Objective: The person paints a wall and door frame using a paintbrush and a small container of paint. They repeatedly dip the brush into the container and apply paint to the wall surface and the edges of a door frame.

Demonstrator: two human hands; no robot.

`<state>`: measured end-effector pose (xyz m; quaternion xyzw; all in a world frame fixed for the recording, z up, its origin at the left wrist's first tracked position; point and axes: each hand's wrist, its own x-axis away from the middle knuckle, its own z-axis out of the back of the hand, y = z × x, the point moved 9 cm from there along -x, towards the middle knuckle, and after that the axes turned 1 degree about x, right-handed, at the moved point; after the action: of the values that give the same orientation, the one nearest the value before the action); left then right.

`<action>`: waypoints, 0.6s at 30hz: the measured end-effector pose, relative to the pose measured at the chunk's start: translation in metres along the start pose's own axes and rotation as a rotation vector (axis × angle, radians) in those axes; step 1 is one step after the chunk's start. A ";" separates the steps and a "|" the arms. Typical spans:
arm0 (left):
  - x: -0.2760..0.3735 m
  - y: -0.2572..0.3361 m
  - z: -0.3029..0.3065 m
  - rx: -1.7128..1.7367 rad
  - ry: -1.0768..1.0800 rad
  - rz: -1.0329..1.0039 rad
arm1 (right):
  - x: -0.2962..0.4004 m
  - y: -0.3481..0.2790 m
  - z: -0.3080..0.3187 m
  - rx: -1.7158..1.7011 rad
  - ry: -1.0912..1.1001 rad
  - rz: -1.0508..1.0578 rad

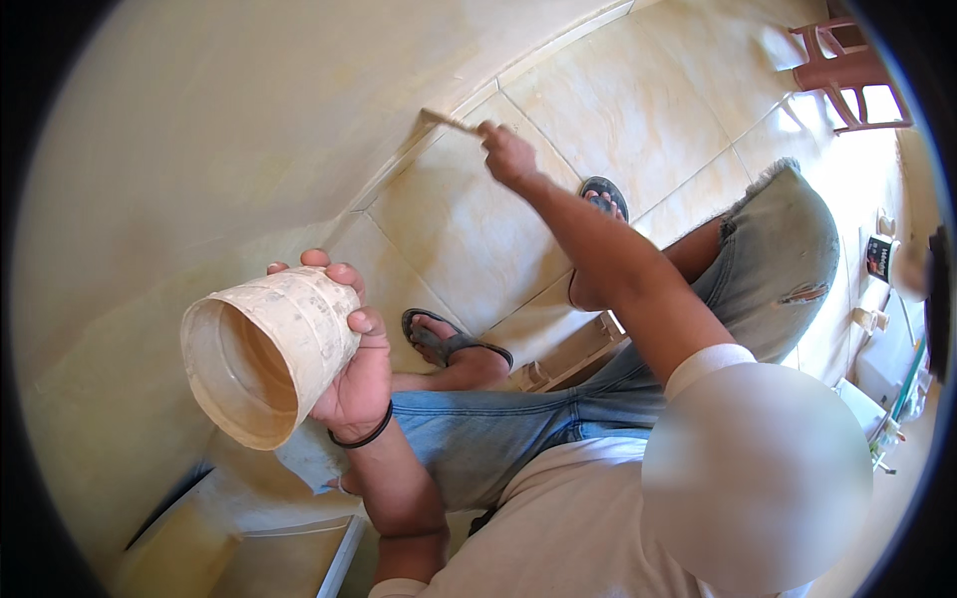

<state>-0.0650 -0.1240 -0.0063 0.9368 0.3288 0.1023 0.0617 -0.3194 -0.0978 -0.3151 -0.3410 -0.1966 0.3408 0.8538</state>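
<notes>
My left hand [359,374] grips a plastic container [321,321] from its underside and far side. Dried pale paint coats its outside; the mouth tilts towards the lower left, and a tan layer shows within. Out at the foot of the beige wall [224,127], my right hand [511,155] is closed around the handle of a paintbrush [452,122]. The brush head meets the wall just above the tile skirting [396,166]. Its bristles are small and somewhat blurred.
Large glossy tiles [635,97] cover the floor around my sandalled feet. A low wooden stool [572,359] is partly hidden beneath my legs. At the upper right stands a reddish plastic chair [852,71]. A dark labelled tub [880,258] sits at the right.
</notes>
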 end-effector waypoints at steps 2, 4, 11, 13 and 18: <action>0.000 -0.001 0.002 -0.008 0.010 0.001 | -0.027 0.026 0.027 0.075 0.072 -0.012; 0.001 -0.001 0.003 -0.008 0.004 -0.002 | -0.047 0.057 0.055 0.101 0.110 -0.149; 0.002 0.002 0.003 0.025 -0.003 -0.001 | -0.071 0.115 0.125 0.092 0.253 -0.398; 0.002 0.002 0.001 0.023 0.002 -0.004 | -0.064 0.129 0.141 0.007 0.413 -0.453; 0.006 0.005 0.002 0.001 -0.015 -0.021 | -0.067 0.122 0.148 -0.086 0.451 -0.497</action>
<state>-0.0570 -0.1247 -0.0061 0.9341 0.3381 0.0944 0.0645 -0.5044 -0.0140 -0.3074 -0.3851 -0.0944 0.0296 0.9176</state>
